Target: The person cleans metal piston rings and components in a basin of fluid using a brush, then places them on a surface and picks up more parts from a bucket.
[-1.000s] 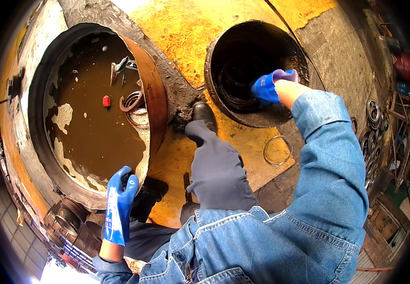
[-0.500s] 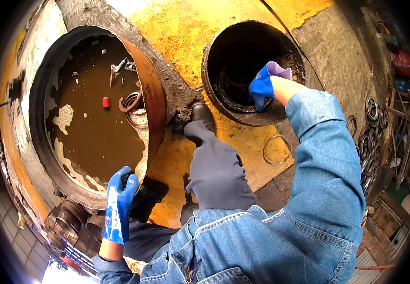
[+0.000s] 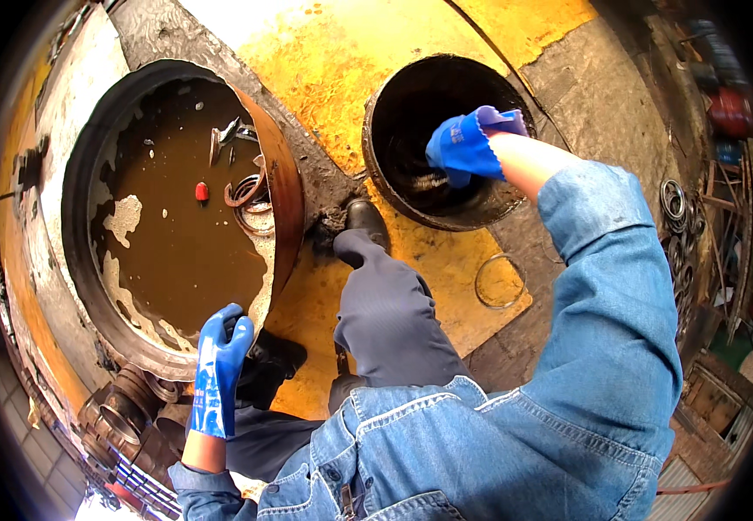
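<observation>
My right hand (image 3: 468, 146), in a blue rubber glove, reaches into a dark, grimy round drum (image 3: 368, 139). Its fingers are closed and point down. Just under them shows a pale, streaked, bristly-looking thing (image 3: 430, 181), too blurred to name. My left hand (image 3: 222, 347), in a wet blue glove, lies over the near rim of a wide metal tub (image 3: 285, 208), thumb and fingers bent around the edge. Murky brown liquid (image 3: 168, 260) fills the tub. A red piece (image 3: 202, 192) floats there, and metal rings (image 3: 251, 195) lie at its right side.
Between tub and drum stands my boot (image 3: 366, 219). A thin ring (image 3: 500, 280) lies on the yellow floor plate (image 3: 411, 286). Several metal rings (image 3: 673, 204) are heaped at the right. Rusty round parts (image 3: 129, 404) stand near the tub's lower left.
My right hand has shifted left inside the drum, and a pale streaked thing now shows beneath it. The left hand stays at the tub's rim. The view has turned slightly.
</observation>
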The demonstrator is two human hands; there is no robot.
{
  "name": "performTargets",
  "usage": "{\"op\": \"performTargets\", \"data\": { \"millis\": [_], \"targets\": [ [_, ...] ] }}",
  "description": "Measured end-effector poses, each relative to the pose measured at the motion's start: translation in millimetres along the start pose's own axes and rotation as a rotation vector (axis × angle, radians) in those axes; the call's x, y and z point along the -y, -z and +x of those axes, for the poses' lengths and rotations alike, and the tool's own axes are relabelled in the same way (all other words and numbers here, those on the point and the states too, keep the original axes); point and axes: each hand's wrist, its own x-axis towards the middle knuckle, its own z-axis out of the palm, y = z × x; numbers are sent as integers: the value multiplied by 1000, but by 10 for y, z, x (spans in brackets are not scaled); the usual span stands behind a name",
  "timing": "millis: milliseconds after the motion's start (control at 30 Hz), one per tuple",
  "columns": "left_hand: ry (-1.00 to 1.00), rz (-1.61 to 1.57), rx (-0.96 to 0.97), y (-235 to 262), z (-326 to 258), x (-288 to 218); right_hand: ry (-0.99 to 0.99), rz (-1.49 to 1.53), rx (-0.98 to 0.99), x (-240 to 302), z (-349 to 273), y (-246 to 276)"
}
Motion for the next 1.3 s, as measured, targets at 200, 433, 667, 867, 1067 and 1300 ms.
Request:
{"op": "performTargets", "data": {
  "millis": [200,433,667,867,1067,1300],
  "targets": [
    [-17,16,12,9,92,184,-421,393,-160,-419,-689,977],
    [-121,-49,2,53,32,121,-510,761,-519,-181,-1913,1617],
    [-277,-247,-5,123,15,101,-143,1227,-765,615,-2331,2176],
    [-209,-724,-75,641,79,287,165,1657,-754,1688,-2135,3094],
    [-241,-1177,-262,1260,33,622,502,1789,-332,2352,-1163,3326],
    [-104,-1483,-218,1469,52,531,635,1660,-169,3785,-121,3077]
  ]
}}
